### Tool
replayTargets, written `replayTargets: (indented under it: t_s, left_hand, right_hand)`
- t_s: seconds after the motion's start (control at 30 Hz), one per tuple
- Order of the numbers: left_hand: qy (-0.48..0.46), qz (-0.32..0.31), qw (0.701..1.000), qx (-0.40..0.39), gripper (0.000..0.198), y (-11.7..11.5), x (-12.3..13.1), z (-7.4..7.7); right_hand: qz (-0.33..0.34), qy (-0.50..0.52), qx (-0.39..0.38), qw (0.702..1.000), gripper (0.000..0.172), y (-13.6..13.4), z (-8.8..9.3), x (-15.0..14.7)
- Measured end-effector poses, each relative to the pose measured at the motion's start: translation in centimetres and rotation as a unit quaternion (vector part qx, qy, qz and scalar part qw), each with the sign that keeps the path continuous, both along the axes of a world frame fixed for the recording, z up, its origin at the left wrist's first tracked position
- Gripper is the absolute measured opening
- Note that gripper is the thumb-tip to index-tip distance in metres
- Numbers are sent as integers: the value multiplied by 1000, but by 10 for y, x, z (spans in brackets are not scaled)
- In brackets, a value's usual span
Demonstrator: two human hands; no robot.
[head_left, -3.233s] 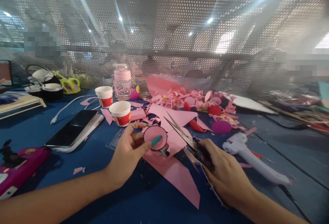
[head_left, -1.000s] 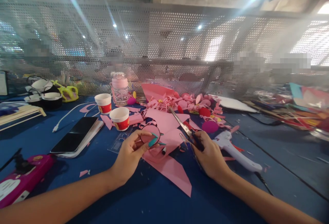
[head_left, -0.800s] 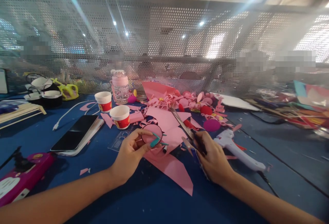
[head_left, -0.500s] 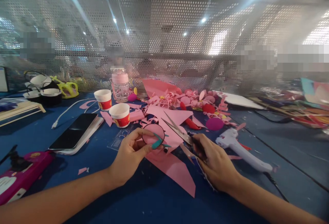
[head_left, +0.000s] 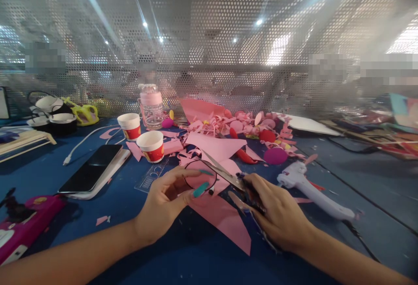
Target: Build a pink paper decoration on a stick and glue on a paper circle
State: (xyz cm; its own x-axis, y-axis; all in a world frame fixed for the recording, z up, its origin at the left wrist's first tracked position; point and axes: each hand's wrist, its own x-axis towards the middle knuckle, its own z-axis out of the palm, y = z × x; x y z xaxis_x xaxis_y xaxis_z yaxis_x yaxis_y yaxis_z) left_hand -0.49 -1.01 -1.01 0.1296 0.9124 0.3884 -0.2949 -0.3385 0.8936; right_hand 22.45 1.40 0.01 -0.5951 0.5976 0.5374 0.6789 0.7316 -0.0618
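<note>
My left hand [head_left: 165,200] pinches a round pink piece with a dark outline [head_left: 195,181] between thumb and fingers, whose long nails are teal. Around a pair of scissors [head_left: 235,181] my right hand [head_left: 280,212] is closed, with the blades spread apart and pointing left. The upper blade reaches over the pink piece's far edge; I cannot tell whether it touches. Below both hands lie pink paper sheets [head_left: 225,224]. A clear stencil ruler [head_left: 148,178] is partly behind my left hand.
Pink scraps [head_left: 225,123] are heaped at the back. A white glue gun [head_left: 313,191] lies right, with its cable. To the left are paper cups [head_left: 152,145], a phone [head_left: 93,169] and a magenta power strip [head_left: 35,219]. A bottle [head_left: 151,106] stands near the perforated metal screen [head_left: 209,36].
The round piece has shifted slightly right and its face has turned, with my left fingers now more spread around it. The scissors remain spread, their upper blade tip slightly further left.
</note>
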Motion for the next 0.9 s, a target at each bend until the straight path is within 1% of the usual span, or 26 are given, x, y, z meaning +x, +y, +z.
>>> replayTargets:
  t_s: [0.17, 0.3, 0.43, 0.6, 0.9]
  left_hand:
    - [6, 20, 1000, 8, 23, 0, 1, 1]
    - [6, 19, 1000, 16, 24, 1, 1, 0]
    - [7, 32, 999, 22, 23, 1, 1, -1]
    - [16, 26, 999, 10, 23, 1, 0, -1]
    - [29, 32, 999, -1, 18, 0, 0, -1]
  right_hand:
    - [-2, -13, 24, 1000, 24, 1, 0, 2]
    - [-4, -28, 47, 998, 23, 1, 1, 2]
    - [-3, -27, 44, 999, 20, -1, 0, 1]
    - [-19, -18, 36, 999, 19, -1, -4, 2]
    - [-24, -22, 28, 999, 21, 1, -4, 2]
